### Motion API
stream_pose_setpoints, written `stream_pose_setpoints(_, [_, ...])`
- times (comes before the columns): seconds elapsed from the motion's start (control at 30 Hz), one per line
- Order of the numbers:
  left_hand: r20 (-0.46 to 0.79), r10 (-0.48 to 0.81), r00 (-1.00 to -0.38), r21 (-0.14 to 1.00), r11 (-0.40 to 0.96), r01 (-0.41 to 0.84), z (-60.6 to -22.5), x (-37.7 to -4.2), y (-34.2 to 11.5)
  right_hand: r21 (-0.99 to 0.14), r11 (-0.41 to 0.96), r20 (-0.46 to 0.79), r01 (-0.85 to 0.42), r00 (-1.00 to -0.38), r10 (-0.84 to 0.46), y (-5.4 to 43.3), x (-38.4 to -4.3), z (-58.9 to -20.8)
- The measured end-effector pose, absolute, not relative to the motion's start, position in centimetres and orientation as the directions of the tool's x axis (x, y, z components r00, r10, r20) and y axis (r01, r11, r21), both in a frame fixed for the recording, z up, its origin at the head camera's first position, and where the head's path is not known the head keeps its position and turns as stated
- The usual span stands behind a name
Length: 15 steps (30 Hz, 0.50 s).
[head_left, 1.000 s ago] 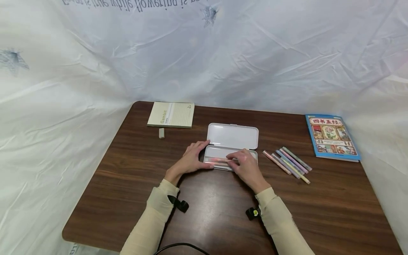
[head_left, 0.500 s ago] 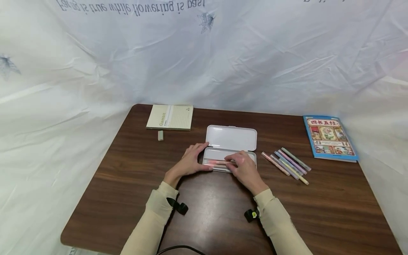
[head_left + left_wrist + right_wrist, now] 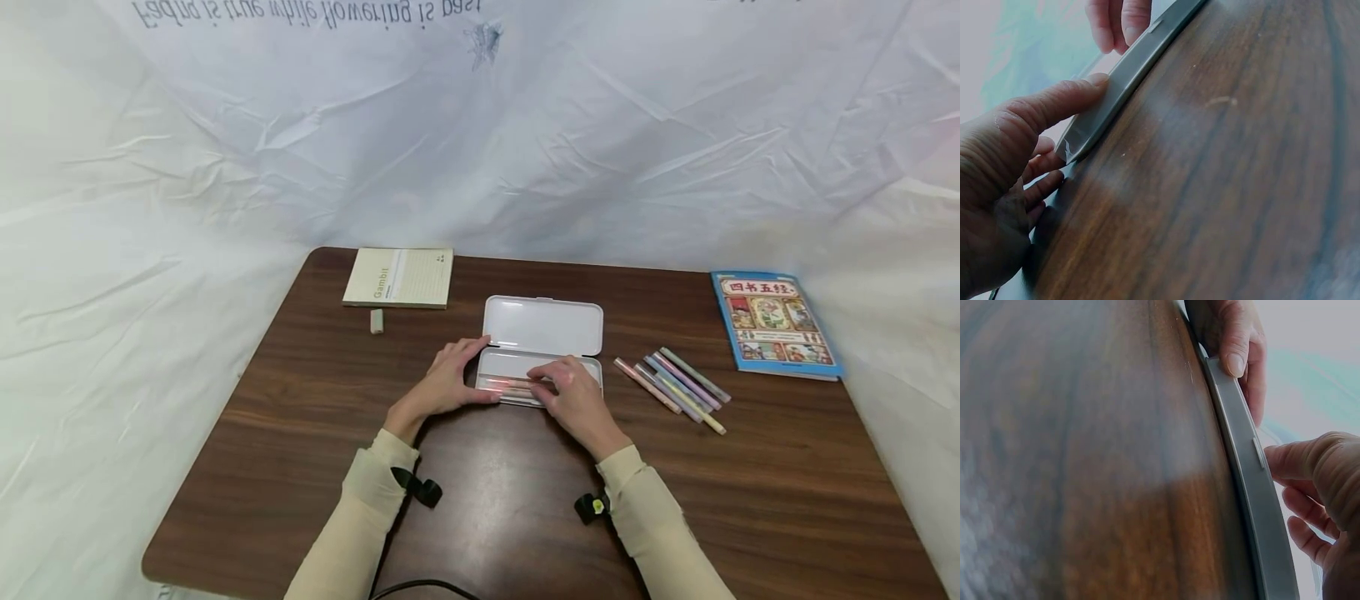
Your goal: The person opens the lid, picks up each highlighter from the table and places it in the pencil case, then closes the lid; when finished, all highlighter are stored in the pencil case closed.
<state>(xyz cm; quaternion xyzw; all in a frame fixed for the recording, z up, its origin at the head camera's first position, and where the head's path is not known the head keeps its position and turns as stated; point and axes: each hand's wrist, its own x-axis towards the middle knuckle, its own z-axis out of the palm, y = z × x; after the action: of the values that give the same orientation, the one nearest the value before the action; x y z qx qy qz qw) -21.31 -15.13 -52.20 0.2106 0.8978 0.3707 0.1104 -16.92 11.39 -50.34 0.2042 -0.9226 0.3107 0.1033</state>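
A white pencil case (image 3: 543, 327) lies unfolded in the middle of the table, its lid tipped back. Pinkish pens (image 3: 504, 383) lie lengthwise in its front half. My left hand (image 3: 448, 377) grips the case's left end; in the left wrist view the thumb (image 3: 1082, 94) presses on the front wall while the other fingers go round the end. My right hand (image 3: 573, 396) reaches into the front half, thumb and forefinger pinching a pen at its right end. From the right wrist, the case's front wall (image 3: 1247, 469) hides what those fingertips hold.
Several pastel pens (image 3: 675, 387) lie fanned out right of the case. A blue picture-covered book (image 3: 776, 325) is at the far right. A cream notebook (image 3: 401, 277) and a small eraser (image 3: 377, 321) lie at the back left. A black cable (image 3: 423, 583) runs along the front.
The pen under my right hand has settled lower into the case beside another. My left hand keeps its hold on the case. The head view has shifted slightly.
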Motion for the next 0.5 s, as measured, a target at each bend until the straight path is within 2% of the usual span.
stream_pose_setpoints(0.33, [-0.043,0.45,-0.892,0.707,0.644,0.291,-52.4,-21.4,-15.1,-0.558,0.715,0.311,-0.421,-0.905,-0.29,11.7,-16.9,-50.6])
stream_pose_setpoints(0.5, [-0.049,0.446,-0.894,0.706,0.648,0.285,-52.5,-21.3,-15.0,-0.585,0.692,0.354,-0.423,-0.901,-0.251,12.9,-16.7,-50.4])
